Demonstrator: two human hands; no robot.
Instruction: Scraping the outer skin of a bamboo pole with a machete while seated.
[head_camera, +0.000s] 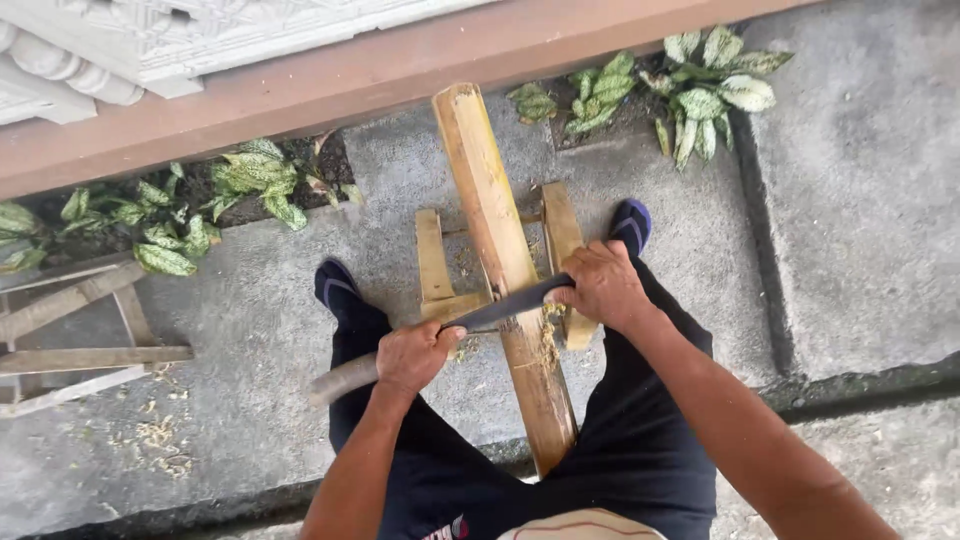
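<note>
Fingers of the left hand (415, 357) wrapped tight round the pale wooden handle (343, 378) of a long knife (510, 305); fingers of the right hand (600, 285) closed over the far end of the dark blade, knuckles up; blade laid crosswise on a long bamboo slat (500, 250), touching its upper face about midway along; slat resting lengthwise on a small wooden bench (437, 270), far end tilted up and away toward the garden strip, near end reaching back between the knees; pale shavings (548, 345) clinging to the slat just below the blade, near the bench's right edge; both feet in dark sandals (632, 225) planted on the concrete floor (860, 200), one at each side of the bench; dark shorts (630, 450) at the bottom edge of view; more shavings scattered on the floor to the left, beside a frame of wooden battens (80, 340); spotted green plants (700, 90) in the soil strip along a reddish-brown ledge (300, 90) at the far edge of the floor.
</note>
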